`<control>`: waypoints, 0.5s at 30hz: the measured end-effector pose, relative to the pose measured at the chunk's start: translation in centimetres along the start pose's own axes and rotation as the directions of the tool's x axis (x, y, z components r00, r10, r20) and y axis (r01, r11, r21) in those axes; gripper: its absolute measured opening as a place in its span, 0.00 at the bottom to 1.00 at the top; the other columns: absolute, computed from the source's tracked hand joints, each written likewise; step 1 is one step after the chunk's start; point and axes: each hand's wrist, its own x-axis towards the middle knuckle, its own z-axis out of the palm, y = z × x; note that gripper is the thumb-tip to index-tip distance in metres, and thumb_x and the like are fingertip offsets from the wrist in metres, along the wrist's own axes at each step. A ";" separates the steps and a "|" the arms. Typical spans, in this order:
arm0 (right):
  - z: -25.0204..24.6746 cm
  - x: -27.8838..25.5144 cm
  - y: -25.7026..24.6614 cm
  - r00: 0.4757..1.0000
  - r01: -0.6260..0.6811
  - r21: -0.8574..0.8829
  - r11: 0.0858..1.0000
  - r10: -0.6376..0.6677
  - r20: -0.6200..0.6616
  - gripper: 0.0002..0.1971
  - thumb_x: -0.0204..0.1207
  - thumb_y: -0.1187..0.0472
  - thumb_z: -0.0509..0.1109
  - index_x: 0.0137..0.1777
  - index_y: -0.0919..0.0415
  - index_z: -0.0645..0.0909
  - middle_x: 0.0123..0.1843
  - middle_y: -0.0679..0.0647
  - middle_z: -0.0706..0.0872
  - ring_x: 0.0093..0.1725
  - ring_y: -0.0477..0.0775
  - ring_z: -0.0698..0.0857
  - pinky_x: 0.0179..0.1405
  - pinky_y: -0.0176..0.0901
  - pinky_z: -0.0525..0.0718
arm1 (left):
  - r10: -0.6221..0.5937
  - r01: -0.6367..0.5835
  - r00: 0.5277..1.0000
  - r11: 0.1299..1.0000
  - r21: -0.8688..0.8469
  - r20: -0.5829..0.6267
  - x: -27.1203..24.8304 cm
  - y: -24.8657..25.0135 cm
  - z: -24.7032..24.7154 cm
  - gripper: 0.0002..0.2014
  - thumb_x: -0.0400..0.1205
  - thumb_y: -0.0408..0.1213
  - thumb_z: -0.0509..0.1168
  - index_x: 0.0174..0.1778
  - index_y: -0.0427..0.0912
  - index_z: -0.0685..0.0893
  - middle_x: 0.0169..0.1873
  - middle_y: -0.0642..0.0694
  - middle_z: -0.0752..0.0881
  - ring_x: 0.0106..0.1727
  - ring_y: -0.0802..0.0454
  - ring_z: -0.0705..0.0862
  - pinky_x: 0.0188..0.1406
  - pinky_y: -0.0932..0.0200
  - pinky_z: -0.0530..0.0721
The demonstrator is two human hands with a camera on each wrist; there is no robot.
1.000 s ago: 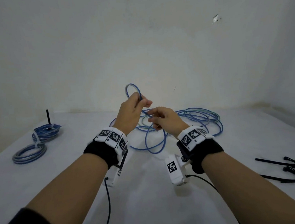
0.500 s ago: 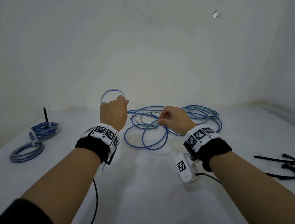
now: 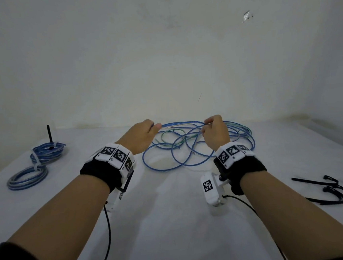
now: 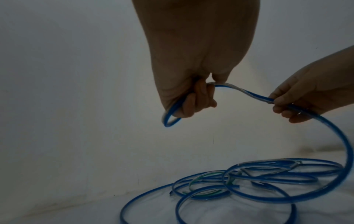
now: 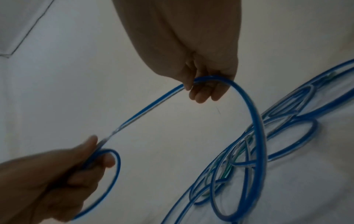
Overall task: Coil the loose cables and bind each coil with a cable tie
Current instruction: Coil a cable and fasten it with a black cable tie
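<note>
- The blue cable [image 3: 182, 125] runs taut between your two hands, lifted above the table [image 3: 174, 223] at about 12 o'clock from you, close to the back wall [image 3: 160, 58].
- Your left hand [image 3: 141, 137] has its fingers curled round the cable's end, which bends into a small loop [image 4: 169, 119] under the fist.
- Your right hand [image 3: 215, 133] pinches the same cable between thumb and fingertips [image 5: 199, 94]; from there it arcs down into the loose heap.
- The loose heap [image 3: 199, 146] of blue cable, with a green strand [image 3: 163, 136] through it, sprawls on the table right below and beyond both hands.
- At 10 o'clock lie two bound coils [image 3: 37, 164], touching each other, each wrapped with a white tie [image 3: 36, 160]; a black stick [image 3: 50, 136] stands upright at the farther coil.
- At 3 o'clock, well apart from the heap, several black cable ties [image 3: 329, 190] lie curved in a bunch.
- Both wrists wear black bands [image 3: 101, 173] with white marker blocks.
</note>
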 end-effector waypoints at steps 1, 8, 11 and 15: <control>-0.2 0.1 0.1 1.000 -0.005 -0.002 1.000 0.005 0.015 0.10 0.81 0.71 0.56 0.60 0.68 0.72 0.57 0.68 0.82 0.51 0.61 0.81 0.51 0.52 0.79 | 0.004 -0.004 1.000 1.000 -0.004 -0.029 0.0 -0.2 0.0 0.22 0.87 0.50 0.49 0.51 0.33 0.78 0.51 0.37 0.85 0.50 0.40 0.81 0.53 0.48 0.76; -1.1 -0.7 2.4 0.994 -0.001 -0.439 0.898 0.050 0.100 0.08 0.81 0.56 0.64 0.43 0.60 0.77 0.43 0.59 0.82 0.49 0.62 0.82 0.42 0.45 0.74 | -0.065 0.073 0.923 0.997 0.007 -0.378 0.6 -0.4 -1.2 0.23 0.88 0.46 0.48 0.47 0.30 0.79 0.41 0.34 0.84 0.46 0.35 0.81 0.42 0.51 0.72; -1.5 -0.5 2.4 0.993 -0.040 -0.440 0.897 0.083 0.078 0.11 0.79 0.58 0.68 0.44 0.68 0.80 0.41 0.59 0.84 0.45 0.61 0.84 0.43 0.46 0.80 | -0.154 0.147 0.897 0.988 -0.048 -0.415 0.9 -0.2 -1.5 0.23 0.88 0.45 0.47 0.48 0.29 0.79 0.43 0.32 0.84 0.46 0.35 0.80 0.44 0.49 0.73; -1.2 -0.3 1.5 0.990 -0.126 -0.188 0.974 0.135 0.034 0.06 0.80 0.65 0.64 0.47 0.69 0.78 0.43 0.66 0.87 0.37 0.67 0.89 0.38 0.59 0.89 | -0.195 0.161 0.907 0.980 -0.120 -0.373 0.8 0.6 -1.3 0.23 0.89 0.44 0.46 0.48 0.28 0.79 0.41 0.36 0.81 0.43 0.41 0.75 0.44 0.53 0.69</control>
